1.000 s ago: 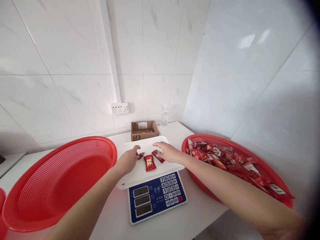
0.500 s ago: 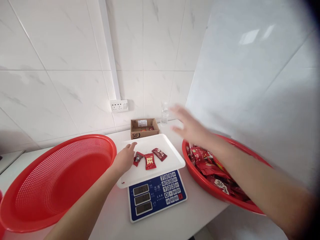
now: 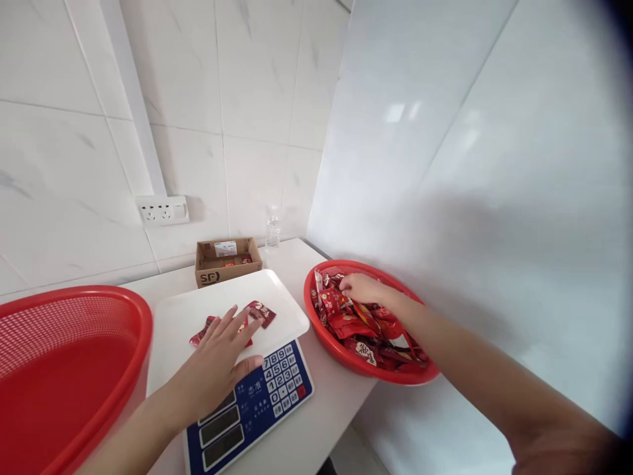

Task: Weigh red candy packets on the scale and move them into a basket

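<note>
My left hand, palm down with fingers spread, hovers over the near side of the white scale tray, partly covering red snack packets. One dark red packet shows beyond its fingertips; another red packet peeks out at the left. Below lies the blue scale keypad panel, its displays partly hidden by the hand. My right hand reaches into a red basket filled with red snack packets. Its fingers are curled down among the packets, and whatever they pinch is hidden.
A large red basket stands at the left. Behind the tray are an open cardboard box with a few packets and a clear plastic bottle. Tiled walls close off the back and right of the white table.
My right hand has come down from the air into the right basket. My left hand has moved nearer and spread its fingers over the packets. The view has turned right.
</note>
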A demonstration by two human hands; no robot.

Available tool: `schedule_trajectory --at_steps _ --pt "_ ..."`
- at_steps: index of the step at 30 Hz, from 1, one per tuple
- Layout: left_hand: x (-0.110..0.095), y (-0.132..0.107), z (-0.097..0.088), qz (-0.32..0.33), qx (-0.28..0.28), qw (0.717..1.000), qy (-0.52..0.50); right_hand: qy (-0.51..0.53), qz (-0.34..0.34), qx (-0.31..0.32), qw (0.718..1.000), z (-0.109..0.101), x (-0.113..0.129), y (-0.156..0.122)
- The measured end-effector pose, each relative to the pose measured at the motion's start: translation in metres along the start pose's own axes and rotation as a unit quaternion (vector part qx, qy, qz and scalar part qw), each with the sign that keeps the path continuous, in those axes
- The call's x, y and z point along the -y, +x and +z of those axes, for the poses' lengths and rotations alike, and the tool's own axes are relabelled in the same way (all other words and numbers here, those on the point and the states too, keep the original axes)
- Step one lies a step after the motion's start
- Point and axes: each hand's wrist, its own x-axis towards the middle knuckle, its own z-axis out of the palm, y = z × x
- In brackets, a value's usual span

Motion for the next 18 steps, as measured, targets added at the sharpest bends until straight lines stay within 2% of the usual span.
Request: schedule_trajectory --at_steps 3,7,10,13,18 --pt "-0.010 -0.014 0.002 0.025 -0.037 0.999 -0.004 -0.026 0.022 0.074 0.997 0.020 -0.014 0.014" --pt "-0.015 -0.035 0.006 0.030 -0.079 0.996 -0.007 -0.041 0.042 0.104 0.993 0.034 -0.017 0.028" --pt "-0.013 -0.050 0.010 0.041 -0.110 0.993 -0.007 -0.053 0.056 0.095 0.992 0.042 -0.015 0.032" --pt "-0.011 -0.061 0.011 0.040 -0.140 0.989 -0.010 -0.060 0.055 0.059 0.995 0.046 -0.015 0.029" --pt "-0.007 -0.070 0.009 0.056 -0.170 0.984 0.003 -0.036 0.051 0.015 0.998 0.043 -0.020 0.023"
